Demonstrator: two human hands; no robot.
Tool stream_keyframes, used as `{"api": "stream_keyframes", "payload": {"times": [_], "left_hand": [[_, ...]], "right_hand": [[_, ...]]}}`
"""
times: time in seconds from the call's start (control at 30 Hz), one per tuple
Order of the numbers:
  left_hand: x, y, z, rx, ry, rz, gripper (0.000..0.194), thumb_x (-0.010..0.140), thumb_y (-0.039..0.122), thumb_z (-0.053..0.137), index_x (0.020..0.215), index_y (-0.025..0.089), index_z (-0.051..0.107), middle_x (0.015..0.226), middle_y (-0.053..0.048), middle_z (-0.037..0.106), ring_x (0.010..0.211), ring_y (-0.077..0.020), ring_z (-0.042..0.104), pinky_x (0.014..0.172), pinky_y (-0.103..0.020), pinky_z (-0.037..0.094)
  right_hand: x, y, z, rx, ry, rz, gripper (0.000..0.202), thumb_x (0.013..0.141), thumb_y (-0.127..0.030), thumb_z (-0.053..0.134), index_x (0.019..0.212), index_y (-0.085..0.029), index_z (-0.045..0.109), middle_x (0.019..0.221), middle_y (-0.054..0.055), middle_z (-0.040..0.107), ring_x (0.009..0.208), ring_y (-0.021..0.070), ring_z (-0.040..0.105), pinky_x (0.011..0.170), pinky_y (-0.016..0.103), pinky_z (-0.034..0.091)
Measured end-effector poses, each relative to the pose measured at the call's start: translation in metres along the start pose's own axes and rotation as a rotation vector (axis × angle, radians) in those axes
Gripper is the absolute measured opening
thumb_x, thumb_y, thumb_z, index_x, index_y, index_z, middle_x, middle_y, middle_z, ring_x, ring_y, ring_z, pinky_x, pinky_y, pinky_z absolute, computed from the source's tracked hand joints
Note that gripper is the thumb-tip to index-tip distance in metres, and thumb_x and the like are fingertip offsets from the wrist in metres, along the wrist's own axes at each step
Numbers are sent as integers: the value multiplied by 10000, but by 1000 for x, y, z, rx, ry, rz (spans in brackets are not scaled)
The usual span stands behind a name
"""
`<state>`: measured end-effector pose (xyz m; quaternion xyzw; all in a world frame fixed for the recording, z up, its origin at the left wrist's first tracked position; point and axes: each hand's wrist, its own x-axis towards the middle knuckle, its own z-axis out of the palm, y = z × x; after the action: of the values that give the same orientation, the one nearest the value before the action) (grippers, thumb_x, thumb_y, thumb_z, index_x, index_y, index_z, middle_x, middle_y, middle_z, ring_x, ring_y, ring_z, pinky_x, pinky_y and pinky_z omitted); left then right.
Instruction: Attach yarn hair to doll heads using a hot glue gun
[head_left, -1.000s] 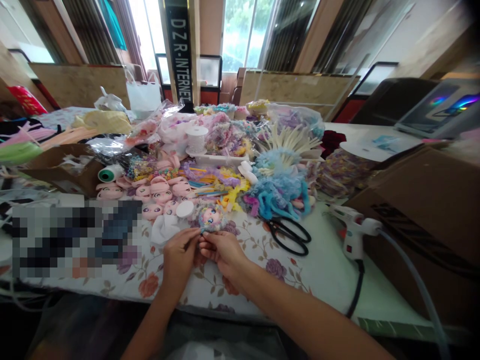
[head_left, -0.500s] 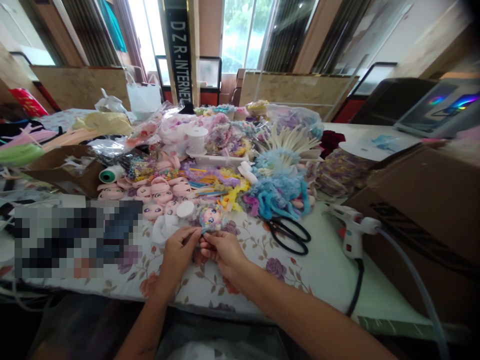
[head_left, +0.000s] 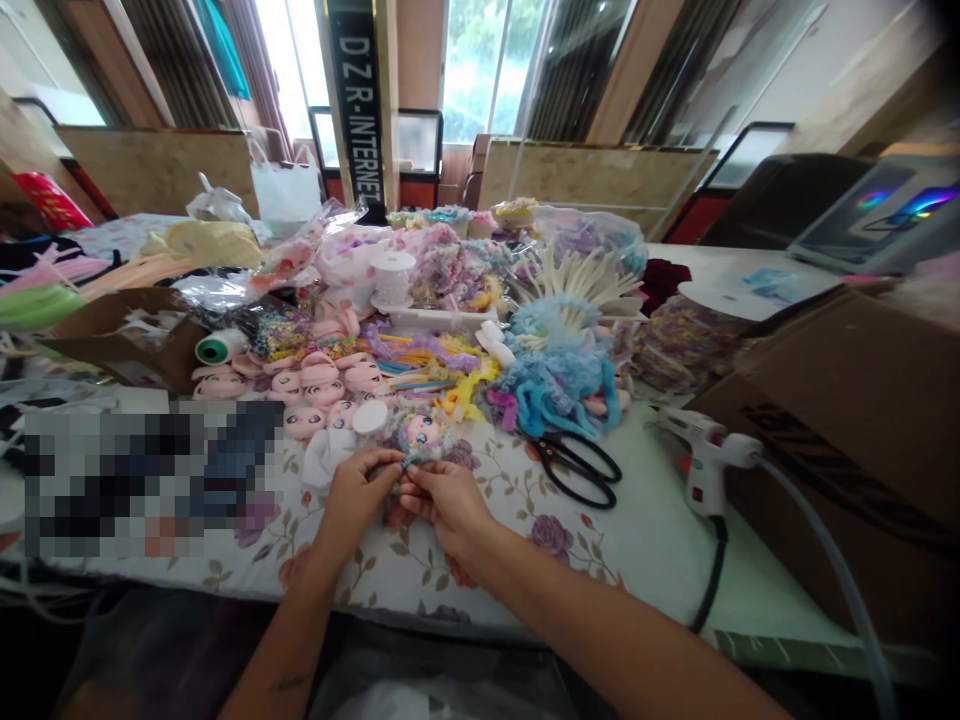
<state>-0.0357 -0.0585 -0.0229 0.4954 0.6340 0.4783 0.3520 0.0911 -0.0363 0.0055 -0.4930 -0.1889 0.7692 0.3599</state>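
A small doll [head_left: 426,430] with a pale face, big eyes and fluffy pastel hair lies face up on the flowered cloth, just beyond my fingertips. My left hand [head_left: 364,490] pinches at the doll's lower edge from the left, where a bit of blue fluff shows. From the right, my right hand [head_left: 446,498] has thumb and forefinger closed on the same spot, its other fingers curled. What exactly lies between the fingertips is mostly hidden. Several pink doll heads [head_left: 324,385] and a white round lid-like disc [head_left: 370,417] lie close by on the left.
Black-handled scissors [head_left: 577,470] lie right of my hands, with a white glue gun [head_left: 705,460] and a cardboard box [head_left: 847,440] further right. Behind the doll are blue fluffy stems [head_left: 559,350], a white spool [head_left: 392,280] and a green-cored thread cone [head_left: 217,347].
My left hand's fingers have shifted slightly at the pinch. The doll and my right hand stay nearly where they were.
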Motion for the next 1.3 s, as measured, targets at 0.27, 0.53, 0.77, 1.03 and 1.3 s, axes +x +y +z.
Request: {"api": "stream_keyframes", "payload": {"times": [0.27, 0.53, 0.77, 1.03, 1.3], "left_hand": [[0, 8, 0, 15, -23, -12, 204, 702, 297, 597, 830, 163, 684, 827, -53, 698, 791, -212, 647, 745, -329, 499], [8, 9, -8, -103, -245, -42, 189, 707, 262, 615, 859, 151, 627, 686, 5, 610, 652, -148, 586, 624, -264, 451], [14, 18, -15, -159, -404, -95, 261, 684, 299, 671, 878, 143, 593, 697, -8, 623, 663, -151, 583, 648, -277, 448], [19, 9, -15, -158, -447, -73, 256, 704, 302, 679, 891, 154, 584, 681, 6, 611, 645, -142, 579, 629, -262, 437], [22, 8, -14, -155, -466, -54, 264, 702, 335, 695, 897, 178, 610, 635, 13, 608, 600, -154, 600, 567, -260, 459]], "right_hand": [[1, 1, 0, -1, 2, 0, 266, 867, -9, 508, 634, -116, 578, 482, -1, 602, 372, 57, 561, 412, 126, 498], [0, 1, -1, -27, -22, 9, 234, 849, -21, 555, 637, -118, 576, 479, -2, 602, 356, 63, 554, 393, 132, 480], [-3, -1, 0, -36, -32, 5, 242, 878, -21, 496, 668, -118, 566, 464, -16, 585, 329, 71, 541, 356, 149, 456], [-1, -1, -1, -42, -36, 6, 201, 832, -41, 584, 650, -124, 566, 458, -18, 583, 332, 74, 533, 359, 154, 460], [-1, 0, -1, -54, -54, -3, 215, 857, -77, 566, 652, -138, 548, 433, -32, 556, 313, 77, 492, 336, 174, 448]]}}
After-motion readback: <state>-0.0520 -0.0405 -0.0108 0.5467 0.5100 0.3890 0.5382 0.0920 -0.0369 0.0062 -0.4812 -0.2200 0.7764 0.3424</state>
